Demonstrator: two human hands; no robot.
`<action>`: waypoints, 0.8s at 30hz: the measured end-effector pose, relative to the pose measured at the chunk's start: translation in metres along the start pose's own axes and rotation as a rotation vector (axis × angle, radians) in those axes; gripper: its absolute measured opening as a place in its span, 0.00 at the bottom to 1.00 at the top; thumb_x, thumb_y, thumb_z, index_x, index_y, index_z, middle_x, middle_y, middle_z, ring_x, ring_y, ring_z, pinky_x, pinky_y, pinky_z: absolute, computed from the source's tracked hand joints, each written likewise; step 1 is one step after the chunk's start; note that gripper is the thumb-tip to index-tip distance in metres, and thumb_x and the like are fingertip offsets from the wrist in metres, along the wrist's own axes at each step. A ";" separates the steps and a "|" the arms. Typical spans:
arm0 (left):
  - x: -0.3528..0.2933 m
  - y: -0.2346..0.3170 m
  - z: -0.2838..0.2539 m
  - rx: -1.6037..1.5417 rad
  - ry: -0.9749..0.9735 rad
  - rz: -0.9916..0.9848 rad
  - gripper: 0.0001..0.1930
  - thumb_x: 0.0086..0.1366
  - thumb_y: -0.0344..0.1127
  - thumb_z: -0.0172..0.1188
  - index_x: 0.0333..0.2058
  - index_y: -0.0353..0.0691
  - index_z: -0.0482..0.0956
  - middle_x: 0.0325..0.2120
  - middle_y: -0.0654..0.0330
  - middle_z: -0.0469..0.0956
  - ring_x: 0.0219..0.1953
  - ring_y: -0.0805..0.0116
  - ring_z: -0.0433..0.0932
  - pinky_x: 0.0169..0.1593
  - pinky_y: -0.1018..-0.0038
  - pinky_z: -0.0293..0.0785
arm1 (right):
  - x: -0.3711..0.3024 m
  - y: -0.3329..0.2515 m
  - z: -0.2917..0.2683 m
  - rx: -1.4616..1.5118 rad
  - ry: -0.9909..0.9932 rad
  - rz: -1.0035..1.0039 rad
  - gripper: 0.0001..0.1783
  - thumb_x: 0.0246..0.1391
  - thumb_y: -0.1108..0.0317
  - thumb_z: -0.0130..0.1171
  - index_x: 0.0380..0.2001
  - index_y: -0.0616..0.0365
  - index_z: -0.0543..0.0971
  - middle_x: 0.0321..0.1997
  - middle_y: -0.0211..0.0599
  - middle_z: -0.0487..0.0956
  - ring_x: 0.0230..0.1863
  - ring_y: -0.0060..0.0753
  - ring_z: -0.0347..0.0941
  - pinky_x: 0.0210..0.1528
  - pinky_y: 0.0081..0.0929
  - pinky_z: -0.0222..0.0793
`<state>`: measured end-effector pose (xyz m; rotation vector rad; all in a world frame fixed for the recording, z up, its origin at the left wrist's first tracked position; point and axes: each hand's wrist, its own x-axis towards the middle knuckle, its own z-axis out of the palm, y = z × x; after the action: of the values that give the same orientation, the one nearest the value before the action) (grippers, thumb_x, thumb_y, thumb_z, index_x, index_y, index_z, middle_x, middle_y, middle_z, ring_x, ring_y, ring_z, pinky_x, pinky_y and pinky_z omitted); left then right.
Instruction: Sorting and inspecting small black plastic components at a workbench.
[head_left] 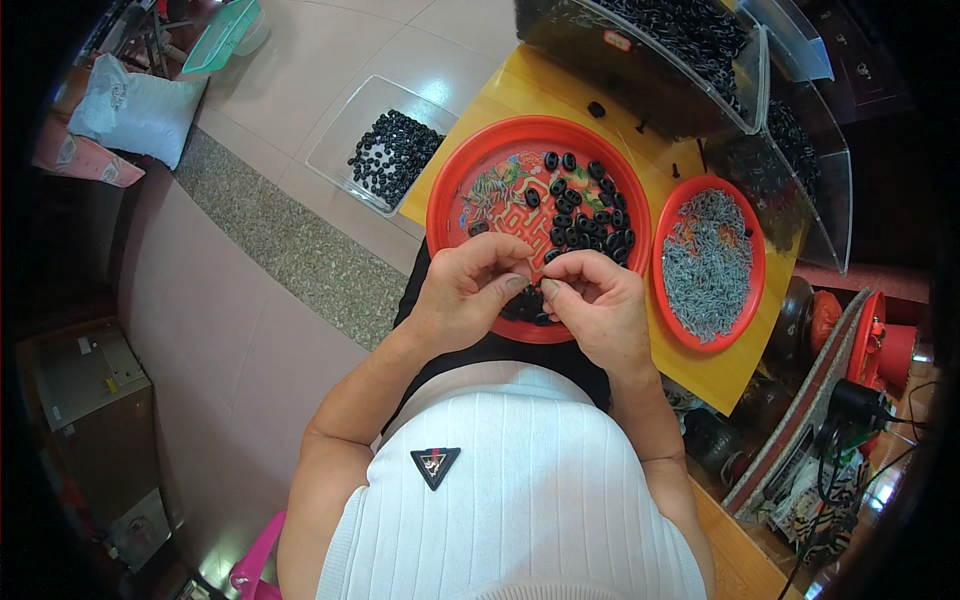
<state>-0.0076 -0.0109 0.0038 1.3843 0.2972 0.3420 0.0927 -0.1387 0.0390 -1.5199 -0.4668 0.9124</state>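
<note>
Both hands meet over the near edge of a red round tray (437,195) with a printed pattern. My left hand (470,290) pinches with thumb and forefinger; what it holds is too small to make out. Close beside it, my right hand (602,305) pinches in the same way, its fingertips also hiding whatever is in them. Black oval pieces with two holes (575,222) lie mostly in the tray's right half, with more dark parts below my fingers. Small grey screw-like pieces (492,192) lie in its left part. A smaller red oval tray (658,262) full of grey screws (705,275) sits to the right.
The trays rest on a yellow wooden table (510,88). Clear bins of black parts (680,100) stand at its far right. On the floor, a clear tub (330,150) holds black pieces. A white sack (150,110) lies far left; cables and a black plug (860,405) hang at right.
</note>
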 end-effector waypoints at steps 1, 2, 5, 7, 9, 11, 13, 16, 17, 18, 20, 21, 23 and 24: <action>0.000 0.000 0.000 0.000 0.001 0.000 0.12 0.52 0.16 0.51 0.37 0.30 0.69 0.28 0.60 0.73 0.32 0.78 0.72 0.37 0.82 0.70 | 0.000 0.000 0.000 0.000 -0.001 0.000 0.06 0.44 0.80 0.53 0.30 0.65 0.74 0.26 0.27 0.74 0.28 0.13 0.68 0.29 0.12 0.66; -0.001 0.001 0.000 -0.016 -0.002 0.001 0.12 0.53 0.16 0.51 0.37 0.30 0.69 0.28 0.60 0.73 0.32 0.78 0.72 0.37 0.82 0.70 | 0.000 0.000 0.000 -0.023 0.001 0.008 0.06 0.44 0.80 0.53 0.29 0.65 0.74 0.26 0.27 0.74 0.27 0.12 0.68 0.29 0.12 0.65; -0.002 0.001 -0.001 -0.024 -0.014 -0.005 0.11 0.53 0.17 0.51 0.37 0.31 0.69 0.28 0.61 0.73 0.33 0.78 0.72 0.37 0.82 0.70 | 0.000 0.001 0.002 -0.054 0.000 0.015 0.06 0.44 0.79 0.54 0.29 0.65 0.74 0.25 0.27 0.73 0.27 0.12 0.68 0.28 0.12 0.65; -0.002 0.002 -0.001 -0.012 -0.021 -0.008 0.11 0.54 0.17 0.51 0.37 0.31 0.69 0.28 0.61 0.73 0.33 0.78 0.72 0.38 0.82 0.70 | 0.001 0.001 0.002 -0.062 -0.006 0.011 0.06 0.43 0.79 0.54 0.29 0.65 0.74 0.25 0.27 0.74 0.27 0.12 0.68 0.28 0.12 0.65; -0.002 0.003 -0.002 -0.019 -0.040 -0.006 0.10 0.54 0.18 0.51 0.37 0.31 0.69 0.28 0.61 0.73 0.33 0.77 0.72 0.37 0.82 0.69 | 0.001 0.001 0.001 -0.107 -0.014 0.011 0.05 0.44 0.79 0.54 0.28 0.65 0.74 0.25 0.27 0.74 0.26 0.11 0.68 0.28 0.12 0.65; -0.002 0.000 -0.002 -0.037 -0.042 -0.002 0.10 0.54 0.18 0.51 0.37 0.31 0.69 0.29 0.61 0.73 0.33 0.78 0.72 0.37 0.82 0.69 | 0.001 0.004 0.001 -0.113 -0.019 -0.004 0.05 0.44 0.79 0.54 0.28 0.65 0.74 0.24 0.27 0.74 0.26 0.11 0.68 0.27 0.12 0.65; -0.001 0.000 -0.002 -0.055 -0.041 -0.003 0.10 0.54 0.18 0.51 0.37 0.31 0.69 0.29 0.61 0.73 0.33 0.78 0.72 0.37 0.82 0.69 | 0.002 0.005 0.001 -0.116 -0.026 -0.013 0.05 0.44 0.79 0.54 0.28 0.65 0.74 0.24 0.27 0.74 0.26 0.11 0.67 0.27 0.12 0.65; -0.001 0.001 -0.001 -0.074 -0.048 -0.015 0.10 0.54 0.18 0.51 0.36 0.31 0.70 0.29 0.61 0.73 0.33 0.78 0.72 0.36 0.83 0.69 | 0.002 0.004 0.001 -0.082 -0.019 0.007 0.05 0.43 0.79 0.54 0.28 0.66 0.74 0.23 0.27 0.74 0.25 0.11 0.67 0.27 0.12 0.65; -0.001 0.001 -0.001 -0.045 -0.046 -0.010 0.09 0.54 0.18 0.51 0.36 0.31 0.70 0.28 0.61 0.73 0.32 0.78 0.72 0.36 0.83 0.70 | 0.002 0.004 0.001 -0.093 -0.016 0.009 0.05 0.43 0.79 0.54 0.27 0.66 0.74 0.23 0.27 0.74 0.25 0.11 0.67 0.27 0.12 0.65; -0.001 0.001 -0.001 -0.017 -0.044 -0.006 0.09 0.53 0.18 0.52 0.35 0.31 0.70 0.28 0.61 0.73 0.32 0.78 0.72 0.35 0.83 0.70 | 0.001 0.005 0.001 -0.104 -0.012 0.012 0.05 0.43 0.79 0.54 0.27 0.66 0.74 0.23 0.27 0.74 0.25 0.11 0.68 0.26 0.13 0.65; -0.001 0.004 0.001 0.042 -0.035 0.011 0.09 0.53 0.17 0.52 0.34 0.31 0.71 0.27 0.61 0.73 0.31 0.78 0.72 0.34 0.83 0.70 | 0.002 0.007 0.002 -0.126 -0.014 -0.015 0.04 0.43 0.79 0.54 0.27 0.66 0.74 0.23 0.29 0.74 0.24 0.12 0.69 0.26 0.13 0.66; 0.000 0.006 0.002 0.100 -0.025 0.028 0.08 0.52 0.16 0.52 0.32 0.31 0.71 0.26 0.61 0.74 0.30 0.78 0.72 0.33 0.82 0.71 | 0.002 0.008 0.002 -0.149 -0.016 -0.042 0.04 0.43 0.79 0.54 0.27 0.66 0.74 0.23 0.30 0.75 0.24 0.14 0.70 0.25 0.14 0.66; -0.001 0.005 0.004 0.099 -0.015 0.019 0.08 0.51 0.16 0.52 0.32 0.31 0.72 0.25 0.60 0.74 0.30 0.78 0.73 0.33 0.82 0.71 | 0.001 0.009 0.002 -0.192 -0.021 -0.069 0.04 0.44 0.79 0.53 0.27 0.66 0.74 0.23 0.30 0.74 0.24 0.14 0.70 0.26 0.13 0.67; -0.001 0.005 0.005 0.098 -0.003 0.008 0.08 0.51 0.15 0.52 0.31 0.30 0.72 0.24 0.60 0.74 0.30 0.78 0.73 0.33 0.82 0.71 | 0.000 0.010 0.002 -0.235 -0.029 -0.095 0.04 0.45 0.80 0.53 0.28 0.66 0.73 0.24 0.30 0.74 0.23 0.14 0.70 0.26 0.12 0.68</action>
<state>-0.0070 -0.0151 0.0095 1.4822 0.3093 0.3360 0.0888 -0.1396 0.0294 -1.6833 -0.6805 0.8280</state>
